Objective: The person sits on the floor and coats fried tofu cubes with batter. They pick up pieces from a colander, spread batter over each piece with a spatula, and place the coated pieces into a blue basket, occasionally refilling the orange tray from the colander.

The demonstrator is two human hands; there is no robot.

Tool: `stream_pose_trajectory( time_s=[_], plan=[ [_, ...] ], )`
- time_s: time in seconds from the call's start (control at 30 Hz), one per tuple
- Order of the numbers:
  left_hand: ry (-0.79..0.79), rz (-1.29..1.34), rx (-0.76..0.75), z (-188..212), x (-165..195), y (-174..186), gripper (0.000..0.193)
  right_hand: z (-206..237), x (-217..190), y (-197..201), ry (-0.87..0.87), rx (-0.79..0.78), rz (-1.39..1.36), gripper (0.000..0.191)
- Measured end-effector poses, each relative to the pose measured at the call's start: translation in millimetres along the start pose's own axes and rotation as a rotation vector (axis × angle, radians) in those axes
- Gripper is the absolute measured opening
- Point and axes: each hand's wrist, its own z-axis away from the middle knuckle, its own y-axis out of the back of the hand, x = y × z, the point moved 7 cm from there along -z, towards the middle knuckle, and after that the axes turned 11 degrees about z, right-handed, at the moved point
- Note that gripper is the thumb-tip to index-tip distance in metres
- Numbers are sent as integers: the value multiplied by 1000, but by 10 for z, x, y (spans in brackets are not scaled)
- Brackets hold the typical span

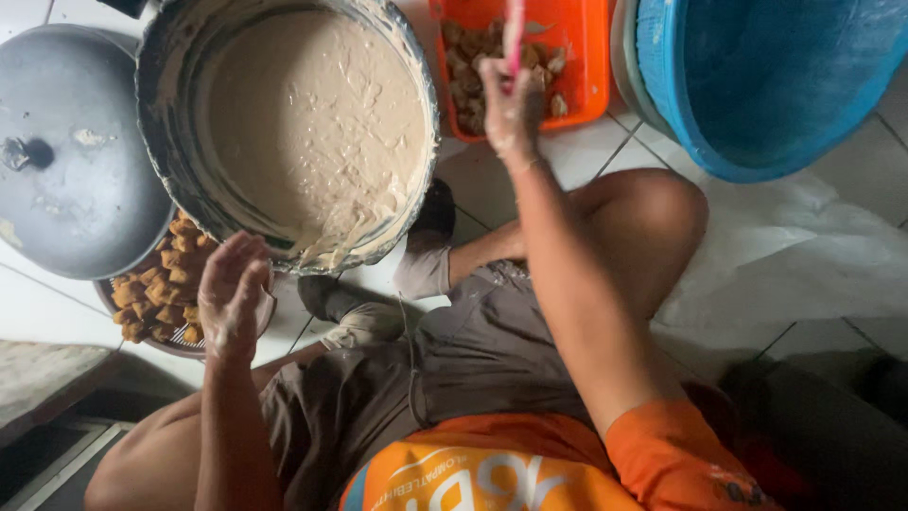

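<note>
Gripping a pink utensil [514, 33] in batter-smeared fingers, the right hand [511, 109] reaches over the orange tub [591, 57] of fried pieces. The left hand [232, 293], fingers loosely curled and empty, hovers beside the batter pot [288, 128], above a plate of fried pieces [156, 293].

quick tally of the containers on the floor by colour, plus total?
Grey metal: 2, the round batter-filled basin and the dark grey domed wok
Orange plastic: 1, the rectangular tray of brown pieces that the right hand reaches over
Blue plastic: 1, the round tub
Dark round basket: 1, with fried golden cubes, beside the left hand
Total: 5
</note>
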Motion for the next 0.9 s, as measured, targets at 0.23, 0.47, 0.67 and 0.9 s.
stream_pose_trajectory(
  time_s=[0.23, 0.47, 0.67, 0.9],
  plan=[
    [-53, 68, 97, -238, -300, 385, 45, 1168, -676, -965, 172, -304, 28, 40],
    [-104, 219, 456, -154, -851, 1140, 44, 2145, -757, -1526, 1358, -526, 1189, 28],
    [-56, -23, 622, -240, -1109, 1626, 51, 1599, -500, -1564, 539, -592, 704, 35],
    [-50, -359, 924, -159, -1009, 1896, 46, 1291, -550, -1724, 745, -529, 1146, 28]
  ],
)
